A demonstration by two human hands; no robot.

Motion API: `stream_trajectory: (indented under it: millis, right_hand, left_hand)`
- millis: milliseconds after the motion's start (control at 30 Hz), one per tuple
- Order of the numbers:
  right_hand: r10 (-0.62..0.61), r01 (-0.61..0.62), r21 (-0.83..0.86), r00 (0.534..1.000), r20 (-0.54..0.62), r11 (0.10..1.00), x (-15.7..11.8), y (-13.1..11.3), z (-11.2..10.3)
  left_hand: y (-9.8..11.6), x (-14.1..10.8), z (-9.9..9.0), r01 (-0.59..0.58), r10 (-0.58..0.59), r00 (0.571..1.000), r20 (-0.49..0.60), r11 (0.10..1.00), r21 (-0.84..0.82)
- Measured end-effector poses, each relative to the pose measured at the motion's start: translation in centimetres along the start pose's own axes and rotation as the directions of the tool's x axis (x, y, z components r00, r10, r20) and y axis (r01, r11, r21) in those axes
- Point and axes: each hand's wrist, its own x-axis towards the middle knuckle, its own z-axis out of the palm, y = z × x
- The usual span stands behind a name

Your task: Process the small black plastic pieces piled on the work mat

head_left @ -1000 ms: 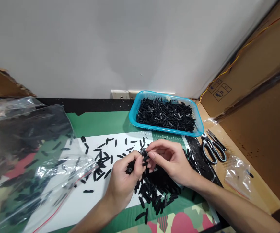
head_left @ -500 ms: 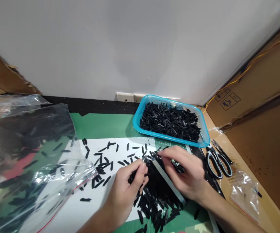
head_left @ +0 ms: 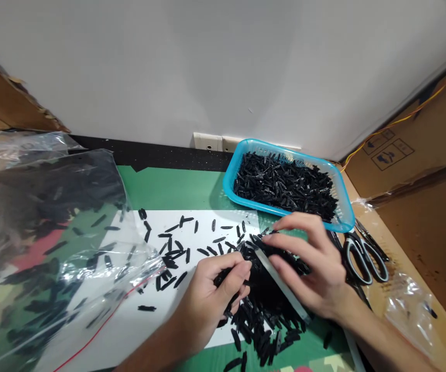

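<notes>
My left hand [head_left: 217, 294] is closed around several small black strip-like pieces, some poking out between thumb and fingers. My right hand [head_left: 314, 266] has its fingers spread, the tips at the upper edge of a heap of black pieces [head_left: 264, 338]. Whether those fingertips touch a piece I cannot tell. A pale grey straight strip [head_left: 283, 289] runs slantwise across the heap, between the two hands. Loose black pieces also lie scattered over a white sheet [head_left: 141, 330]. Behind my right hand stands a blue plastic basket [head_left: 227, 188] filled with similar black pieces.
A large clear zip bag [head_left: 52, 258] with black pieces covers the left side. Scissors [head_left: 362, 261], a slim metal tool [head_left: 372, 240] and a small clear bag [head_left: 409, 310] lie on the right. A cardboard box [head_left: 435, 160] borders that side; a wall [head_left: 149, 77] stands behind.
My right hand's fingers have spread and lifted from the pinched posture near the strip's upper end. My left hand stays closed on black pieces. The whole view has shifted slightly.
</notes>
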Motion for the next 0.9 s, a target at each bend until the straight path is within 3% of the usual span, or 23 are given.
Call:
stream_trajectory:
  millis: [67,233,367,567,733,900]
  right_hand:
    - [0.089,-0.104,0.190,0.992,0.085,0.976,-0.3,-1.7,1.1]
    - [0.340,-0.343,0.403,0.937,0.082,0.848,-1.0,-3.1,3.0]
    - [0.391,-0.384,0.454,0.917,0.084,0.804,-1.0,-2.5,2.7]
    - [0.449,-0.447,0.519,0.884,0.131,0.728,-0.9,-2.2,2.2]
    - [0.522,-0.549,0.607,0.817,0.246,0.575,-0.9,-2.4,2.6]
    - [0.554,-0.580,0.665,0.781,0.290,0.470,-0.4,-2.6,2.7]
  left_hand:
    - [0.1,0.1,0.1,-0.027,0.028,0.999,0.017,1.000,-0.015]
    - [-0.1,0.2,0.4,-0.039,0.039,0.999,-0.023,0.999,-0.010]
    - [-0.2,0.1,0.5,-0.016,0.016,0.998,-0.054,1.000,-0.008]
    - [-0.2,-0.3,0.4,-0.025,0.026,1.000,-0.012,0.995,0.095]
    - [0.2,-0.5,0.7,-0.038,0.039,0.999,-0.002,0.989,0.140]
    - [0.4,-0.3,0.8,-0.038,0.040,0.999,-0.003,0.983,0.181]
